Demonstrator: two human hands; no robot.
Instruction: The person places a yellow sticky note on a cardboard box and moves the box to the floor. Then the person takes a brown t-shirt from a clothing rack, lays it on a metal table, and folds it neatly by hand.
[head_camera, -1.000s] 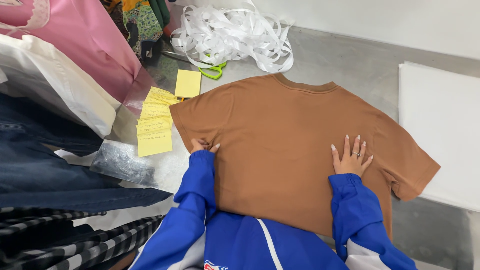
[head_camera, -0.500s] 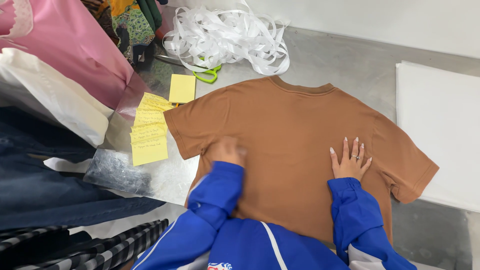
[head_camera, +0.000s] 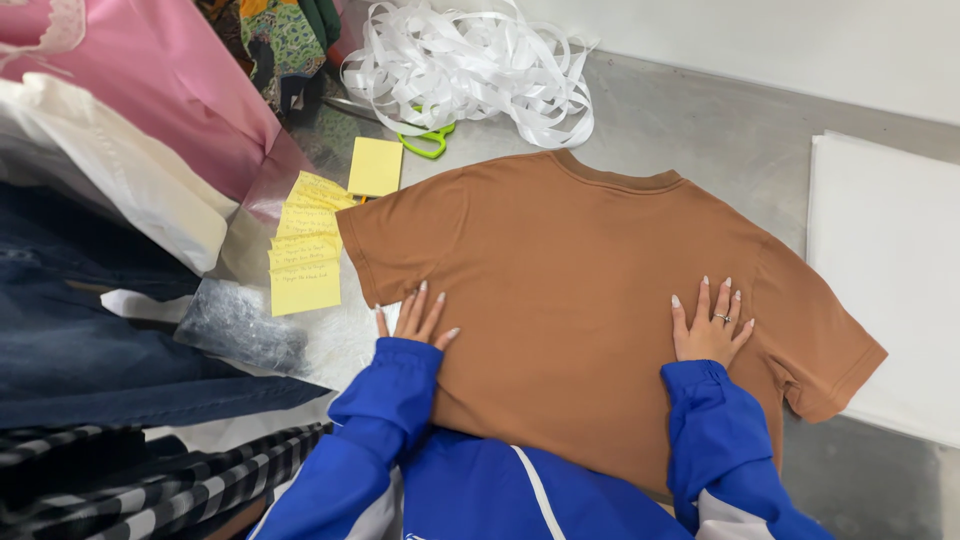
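A brown T-shirt (head_camera: 580, 270) lies spread flat on a grey metal table (head_camera: 700, 110), collar pointing away from me. My left hand (head_camera: 412, 320) rests flat at the shirt's left side, below its sleeve, fingers apart. My right hand (head_camera: 708, 325) presses flat on the shirt near the right sleeve, fingers spread, a ring on one finger. Both arms wear blue sleeves. Neither hand holds anything.
Yellow sticky notes (head_camera: 305, 255) and a yellow pad (head_camera: 375, 166) lie left of the shirt. A tangle of white strapping (head_camera: 470, 65) and green-handled scissors (head_camera: 428, 140) sit behind it. Folded garments (head_camera: 110, 230) pile up at left. A white sheet (head_camera: 885, 260) lies at right.
My left hand slid in onto the shirt, then back out to its left edge, and now lies flat with fingers spread. My right hand has stayed in place.
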